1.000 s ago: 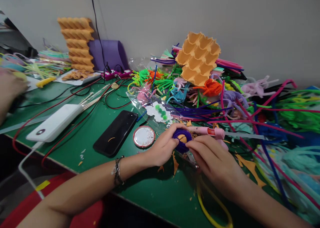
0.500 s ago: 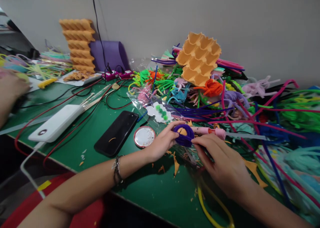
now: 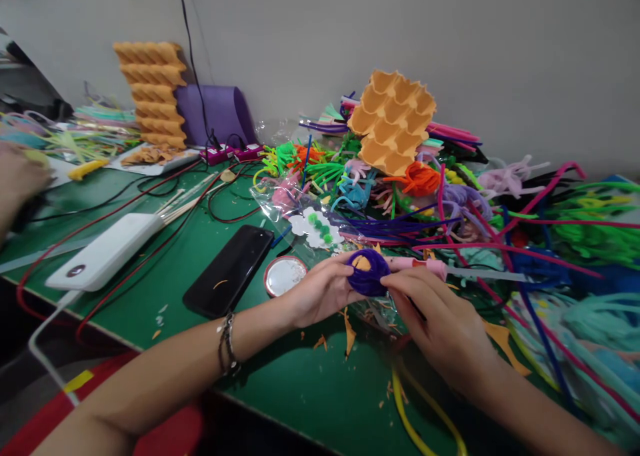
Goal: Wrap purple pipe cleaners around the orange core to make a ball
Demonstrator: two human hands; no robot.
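Both my hands meet over the green table (image 3: 280,383) on a small purple pipe-cleaner coil (image 3: 369,274) with an orange centre. My left hand (image 3: 320,291) pinches its left side, fingers closed on it. My right hand (image 3: 434,319) grips its right edge with thumb and fingers. A pink-handled tool (image 3: 425,265) lies just behind the coil. Orange paper scraps (image 3: 349,329) lie under my hands.
A black phone (image 3: 229,270), a round mirror lid (image 3: 285,275) and a white power bank (image 3: 103,251) lie to the left among red cables. A heap of coloured pipe cleaners (image 3: 450,203) and orange foam pieces (image 3: 393,119) fills the right. Another person's hand (image 3: 17,179) is at far left.
The purple coil has been turned in my fingers and lifted slightly, showing more of its orange centre. My right hand slid a little lower and to the right.
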